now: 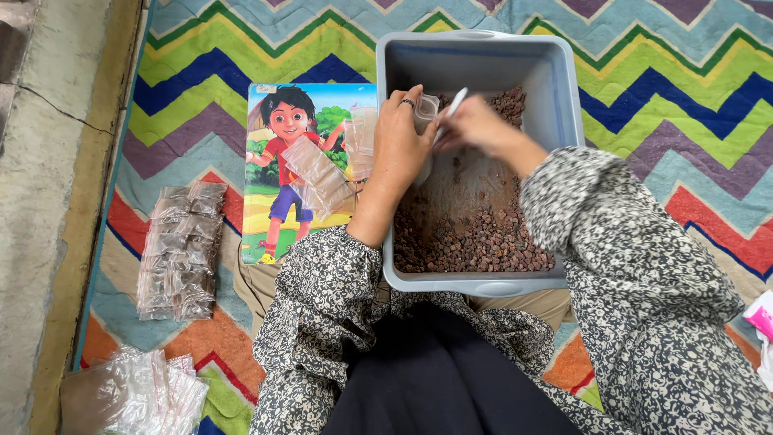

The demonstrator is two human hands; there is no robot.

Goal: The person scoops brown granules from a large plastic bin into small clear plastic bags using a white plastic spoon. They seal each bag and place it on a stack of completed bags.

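A grey plastic tub holds brown-red gravel-like bits heaped toward its near side. Over the tub, my left hand holds a small clear plastic bag by its mouth; a ring shows on one finger. My right hand holds a white spoon-like scoop tipped at the bag's opening. Both arms wear a black-and-white patterned sleeve.
A cartoon picture board lies left of the tub with several empty clear bags on it. Filled bags lie in a pile further left. More clear bags sit at the lower left. All rests on a zigzag mat; a concrete floor lies left.
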